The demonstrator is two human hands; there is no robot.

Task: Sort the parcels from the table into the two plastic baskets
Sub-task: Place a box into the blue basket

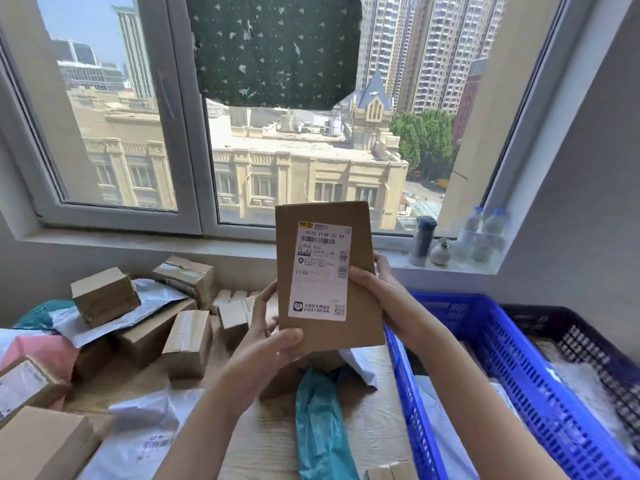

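1. While we look down over the wooden table point(263, 441), we see a flat brown cardboard parcel with a white shipping label point(329, 275) raised upright in front of the window, above the table and apart from it.
2. Our left hand point(273, 337) grips the lower left corner of this parcel: the thumb lies across the front face and the fingers curl behind the left edge.
3. Our right hand point(377, 299) holds the right edge of the parcel, with the thumb on the front just beside the label and the fingers wrapped behind.
4. On the left part of the table lies a heap of small brown cardboard boxes point(156, 323), mixed with white plastic mailer bags point(138, 441) and a pink soft bag point(41, 351).
5. A teal plastic mailer bag point(322, 427) lies on the table below the held parcel, near the middle.
6. To the right of the table stands a blue plastic basket with slotted walls point(512, 372), and white parcels lie inside it.
7. Just beside it, further right, stands a dark plastic basket point(588, 344), also with pale parcels inside.
8. On the window sill at the right we see a dark flask point(423, 240), a small white vase point(440, 252) and two clear water bottles point(483, 233).
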